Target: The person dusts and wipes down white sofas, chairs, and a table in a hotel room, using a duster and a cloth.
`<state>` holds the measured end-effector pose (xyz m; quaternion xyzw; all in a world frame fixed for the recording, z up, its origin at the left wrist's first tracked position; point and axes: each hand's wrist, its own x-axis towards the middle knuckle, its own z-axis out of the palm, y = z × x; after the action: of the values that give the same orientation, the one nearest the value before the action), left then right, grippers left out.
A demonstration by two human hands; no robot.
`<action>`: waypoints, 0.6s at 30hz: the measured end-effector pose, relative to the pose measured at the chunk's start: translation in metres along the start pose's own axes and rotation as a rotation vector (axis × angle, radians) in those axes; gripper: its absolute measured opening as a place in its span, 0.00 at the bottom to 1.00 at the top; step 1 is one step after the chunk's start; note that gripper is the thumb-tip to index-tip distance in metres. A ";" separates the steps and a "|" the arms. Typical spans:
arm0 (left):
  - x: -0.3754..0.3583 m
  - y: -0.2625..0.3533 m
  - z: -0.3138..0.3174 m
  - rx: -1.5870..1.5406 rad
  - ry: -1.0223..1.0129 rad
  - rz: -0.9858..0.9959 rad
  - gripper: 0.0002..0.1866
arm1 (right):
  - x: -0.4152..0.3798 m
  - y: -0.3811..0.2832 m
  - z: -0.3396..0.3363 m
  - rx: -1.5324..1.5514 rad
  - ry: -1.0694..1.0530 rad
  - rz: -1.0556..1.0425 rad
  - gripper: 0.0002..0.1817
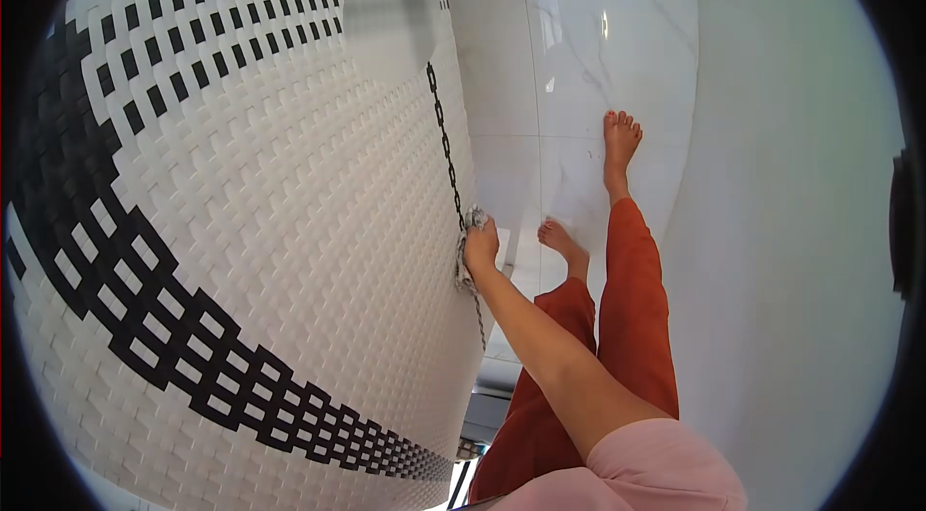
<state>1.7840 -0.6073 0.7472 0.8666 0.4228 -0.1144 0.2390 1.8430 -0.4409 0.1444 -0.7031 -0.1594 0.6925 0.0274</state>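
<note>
My right hand (pixel 482 248) reaches forward and is shut on a small grey-white cloth (pixel 464 260), pressing it against the edge of a large white woven basket-like seat (pixel 270 221) with bands of black weave. A dark metal chain (pixel 444 130) runs down the seat's edge and passes just beside the cloth and my hand. My arm comes in from the lower right, in a pink sleeve (pixel 656 468). My left hand is out of sight.
My bare feet (pixel 620 139) and orange trousers (pixel 632 318) stand on a glossy white marble floor (pixel 579 48). A pale plain wall (pixel 791 221) fills the right side. A blurred round grey patch (pixel 391 14) lies over the top of the seat.
</note>
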 end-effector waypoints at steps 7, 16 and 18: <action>-0.041 0.004 0.009 -1.047 -0.425 -0.129 0.35 | 0.062 -0.291 0.042 0.232 0.032 -0.622 0.33; 0.076 0.015 0.016 -1.405 -0.131 -1.395 0.40 | -0.189 -0.434 0.000 0.507 -0.363 -1.520 0.25; 0.099 0.011 0.006 -0.745 0.102 -1.470 0.43 | -0.203 -0.438 -0.003 0.489 -0.364 -1.673 0.24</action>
<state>1.8537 -0.5488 0.7057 0.2369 0.9025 -0.0544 0.3555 1.7667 -0.0785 0.4536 -0.2101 -0.4703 0.5616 0.6475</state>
